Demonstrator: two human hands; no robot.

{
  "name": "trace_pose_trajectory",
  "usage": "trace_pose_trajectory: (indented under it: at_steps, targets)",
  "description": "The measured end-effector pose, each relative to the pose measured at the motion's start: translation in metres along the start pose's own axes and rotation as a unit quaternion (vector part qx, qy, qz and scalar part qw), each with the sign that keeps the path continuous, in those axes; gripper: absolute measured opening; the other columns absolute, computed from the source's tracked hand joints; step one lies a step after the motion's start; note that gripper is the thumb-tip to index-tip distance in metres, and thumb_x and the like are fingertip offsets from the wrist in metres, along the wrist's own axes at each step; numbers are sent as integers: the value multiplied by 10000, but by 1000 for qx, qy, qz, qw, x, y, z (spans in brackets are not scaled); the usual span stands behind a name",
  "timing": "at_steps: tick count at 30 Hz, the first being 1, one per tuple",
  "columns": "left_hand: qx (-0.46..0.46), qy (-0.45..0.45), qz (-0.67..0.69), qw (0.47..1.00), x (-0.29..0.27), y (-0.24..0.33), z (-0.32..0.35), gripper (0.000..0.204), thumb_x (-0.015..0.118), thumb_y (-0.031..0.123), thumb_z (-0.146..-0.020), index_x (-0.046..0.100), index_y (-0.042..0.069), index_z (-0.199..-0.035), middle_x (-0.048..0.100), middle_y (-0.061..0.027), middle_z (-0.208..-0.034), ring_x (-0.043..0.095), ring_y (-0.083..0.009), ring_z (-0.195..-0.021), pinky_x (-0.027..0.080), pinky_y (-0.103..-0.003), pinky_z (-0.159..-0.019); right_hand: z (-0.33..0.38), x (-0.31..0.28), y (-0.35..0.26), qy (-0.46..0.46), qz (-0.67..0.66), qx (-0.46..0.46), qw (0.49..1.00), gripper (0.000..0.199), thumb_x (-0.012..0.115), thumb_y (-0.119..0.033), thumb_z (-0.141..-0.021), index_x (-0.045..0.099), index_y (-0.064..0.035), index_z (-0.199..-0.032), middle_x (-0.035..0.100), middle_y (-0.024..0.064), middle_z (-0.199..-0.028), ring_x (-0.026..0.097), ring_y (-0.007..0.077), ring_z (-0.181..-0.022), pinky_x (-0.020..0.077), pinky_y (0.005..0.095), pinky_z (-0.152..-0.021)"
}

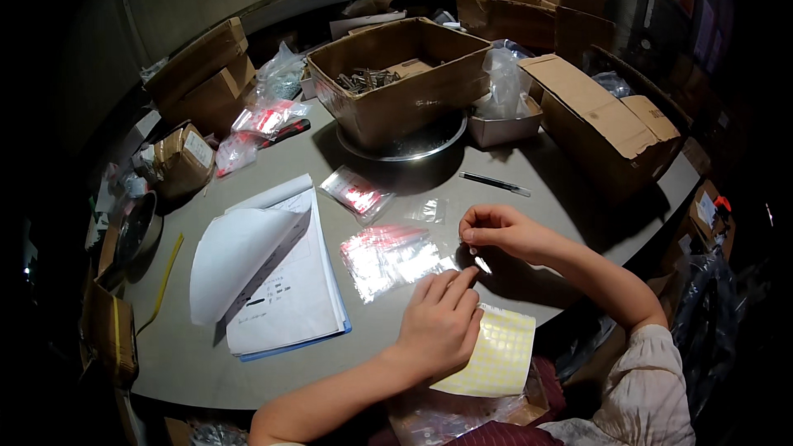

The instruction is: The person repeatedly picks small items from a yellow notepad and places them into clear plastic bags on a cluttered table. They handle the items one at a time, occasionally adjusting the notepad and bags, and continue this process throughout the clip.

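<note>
My right hand [508,233] is closed in a pinch above the table; whatever lies between its fingertips is too small to make out. Just below those fingers, a small shiny piece [483,264] catches the light. My left hand [439,326] rests palm down with its fingers stretched toward the right one, the fingertips by a small white piece [448,264]. Partly under the left hand lies a sheet of yellow stickers [500,351] at the table's near edge. To the left spreads a pile of clear zip bags [388,260] with red edges.
An open cardboard box [405,103] of metal parts sits on a metal basin [413,151]. Papers on a blue clipboard [285,306] lie left, a pen [496,183] farther back. Another carton [595,140] stands right; a yellow strap [165,281] lies far left.
</note>
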State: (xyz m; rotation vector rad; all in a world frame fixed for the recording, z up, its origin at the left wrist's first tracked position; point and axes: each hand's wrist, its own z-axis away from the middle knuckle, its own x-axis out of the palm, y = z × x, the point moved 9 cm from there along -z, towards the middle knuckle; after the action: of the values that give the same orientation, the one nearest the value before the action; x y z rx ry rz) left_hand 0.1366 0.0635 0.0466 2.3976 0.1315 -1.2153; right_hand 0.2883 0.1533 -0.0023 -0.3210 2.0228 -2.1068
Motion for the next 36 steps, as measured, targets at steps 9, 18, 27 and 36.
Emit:
trace_pose_trajectory:
  at_steps: [9,18,27,36]
  targets:
    - [-67,-18,12,997,14,-14,5,251,665,120,-901,614,-68,-1060,629,-295,-1275,560,-430,-1252,428,-507,-1063,17,18,-9,11,-9,62,998,114,677,-135,-972,691,-28,-1006,643,12,-821,595,90,-687,481,255,-567]
    - [-24,-7,-25,999,8,2,11,235,654,114,-898,603,-69,-1036,641,-297,-1217,601,-419,-1174,453,-486,-1037,10,11,7,0,131,101,986,152,689,-187,-1003,679,-35,-1002,651,-15,-823,584,58,-678,471,236,-573]
    - [-16,-7,-34,999,8,0,10,226,641,112,-877,609,-64,-1015,642,-316,-1215,600,-439,-1185,443,-505,-1064,-1,19,-3,34,491,-15,870,284,778,-251,-906,678,0,-992,724,146,-846,706,280,-766,540,402,-713]
    - [-31,13,-54,998,13,-14,11,237,662,132,-897,603,-55,-1030,599,-303,-1102,561,-473,-1092,429,-543,-1017,-19,18,-45,-2,485,-19,874,281,788,-254,-921,657,-19,-1002,726,126,-906,692,224,-824,535,368,-736]
